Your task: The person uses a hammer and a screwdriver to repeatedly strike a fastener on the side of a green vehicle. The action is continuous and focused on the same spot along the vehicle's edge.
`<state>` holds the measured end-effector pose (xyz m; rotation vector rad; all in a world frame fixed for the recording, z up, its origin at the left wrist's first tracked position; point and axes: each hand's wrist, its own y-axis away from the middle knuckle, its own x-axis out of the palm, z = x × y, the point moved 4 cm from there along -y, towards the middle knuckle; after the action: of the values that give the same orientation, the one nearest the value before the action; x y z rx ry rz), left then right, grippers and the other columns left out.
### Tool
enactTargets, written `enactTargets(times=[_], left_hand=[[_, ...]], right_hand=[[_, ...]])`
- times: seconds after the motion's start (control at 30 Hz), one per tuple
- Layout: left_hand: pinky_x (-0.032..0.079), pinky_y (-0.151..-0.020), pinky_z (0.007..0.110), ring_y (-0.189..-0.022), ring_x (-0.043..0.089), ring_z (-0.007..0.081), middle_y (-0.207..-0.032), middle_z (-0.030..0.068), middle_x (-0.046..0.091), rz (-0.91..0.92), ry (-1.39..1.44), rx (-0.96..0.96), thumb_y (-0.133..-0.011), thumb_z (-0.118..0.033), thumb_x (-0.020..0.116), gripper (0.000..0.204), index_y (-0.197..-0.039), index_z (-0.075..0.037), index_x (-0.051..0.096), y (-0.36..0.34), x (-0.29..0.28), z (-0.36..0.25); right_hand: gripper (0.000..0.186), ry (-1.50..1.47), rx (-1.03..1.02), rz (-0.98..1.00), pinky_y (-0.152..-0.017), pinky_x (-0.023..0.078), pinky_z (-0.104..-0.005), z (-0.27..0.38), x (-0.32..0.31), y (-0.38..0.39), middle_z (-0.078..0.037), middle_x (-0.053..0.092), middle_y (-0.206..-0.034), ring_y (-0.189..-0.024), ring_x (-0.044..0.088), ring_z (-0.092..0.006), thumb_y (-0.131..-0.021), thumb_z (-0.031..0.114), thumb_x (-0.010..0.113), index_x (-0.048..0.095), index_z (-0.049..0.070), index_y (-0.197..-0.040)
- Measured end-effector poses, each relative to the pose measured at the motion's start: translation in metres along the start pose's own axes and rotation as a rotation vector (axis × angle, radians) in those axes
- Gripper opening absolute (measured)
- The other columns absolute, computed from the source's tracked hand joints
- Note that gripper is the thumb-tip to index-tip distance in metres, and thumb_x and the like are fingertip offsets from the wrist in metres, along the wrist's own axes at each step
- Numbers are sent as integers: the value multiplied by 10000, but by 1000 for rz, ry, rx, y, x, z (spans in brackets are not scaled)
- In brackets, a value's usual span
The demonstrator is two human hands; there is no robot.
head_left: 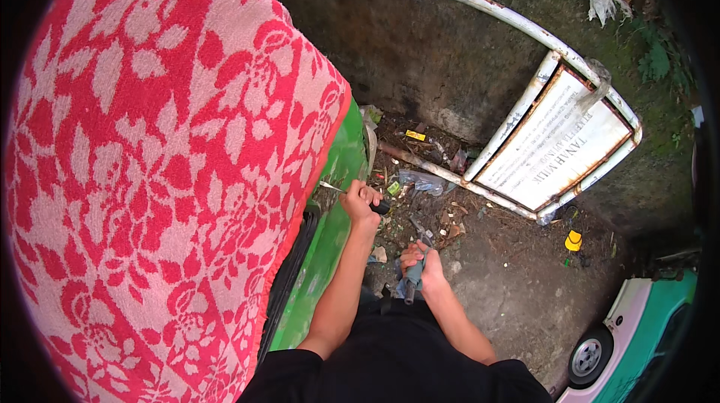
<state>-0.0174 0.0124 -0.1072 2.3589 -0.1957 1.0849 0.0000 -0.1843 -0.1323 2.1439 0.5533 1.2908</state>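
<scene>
My left hand (361,199) is wrapped round the black handle (381,208) of a slim tool. Its pale, narrow blade (330,187) points left at the green painted vehicle panel (346,154); whether the tip touches cannot be told. Lower and to the right, my right hand (426,262) grips a grey-green tool (413,274) with a metal stem toward its far end and a dark round stub at its near end; its exact kind is unclear. A red and pink floral towel (172,140) covers the vehicle's surface left of the panel.
A rusty white frame holding a sign board (559,136) leans by the stained wall (420,43). Litter, including a plastic bag (422,181) and a yellow object (573,241), lies on the ground. A teal and pale pink vehicle (637,335) with a wheel stands at lower right.
</scene>
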Motion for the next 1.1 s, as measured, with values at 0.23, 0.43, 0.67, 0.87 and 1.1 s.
enactTargets(times=[0.23,0.43,0.67,0.87,1.1], left_hand=[[382,-461,379,-343,333,185,-423,30,322,3,-26,40,-782,-78,541,362,-496,-129,324,2,1,-1],[385,-462,384,-345,335,187,-423,26,311,-7,-25,32,-784,-85,542,362,-497,-125,325,2,3,-2],[373,-439,378,-343,340,184,-426,29,322,-5,-78,63,-788,-77,543,363,-495,-113,333,0,-5,-6],[363,-436,374,-340,338,185,-423,35,329,3,-67,65,-791,-71,546,379,-487,-114,324,4,-2,-7],[361,-436,364,-336,332,182,-420,35,323,5,-48,44,-790,-69,546,379,-482,-114,329,4,0,-7]], right_hand=[[291,-41,-67,-38,-458,351,-233,1,7,-4,44,396,-601,-463,389,-51,-996,276,455,476,86,-778],[270,-24,291,183,-458,381,-235,-19,19,11,46,404,-593,-472,423,-58,-970,243,464,486,55,-777],[284,141,247,184,-456,371,-243,-21,17,11,41,408,-604,-472,407,-54,-985,268,465,480,71,-782],[278,40,18,1,-454,367,-244,14,-2,-4,44,408,-596,-471,406,-55,-982,265,467,488,81,-776],[290,160,213,185,-450,357,-239,-5,9,10,49,396,-599,-467,398,-49,-995,263,446,485,81,-773]])
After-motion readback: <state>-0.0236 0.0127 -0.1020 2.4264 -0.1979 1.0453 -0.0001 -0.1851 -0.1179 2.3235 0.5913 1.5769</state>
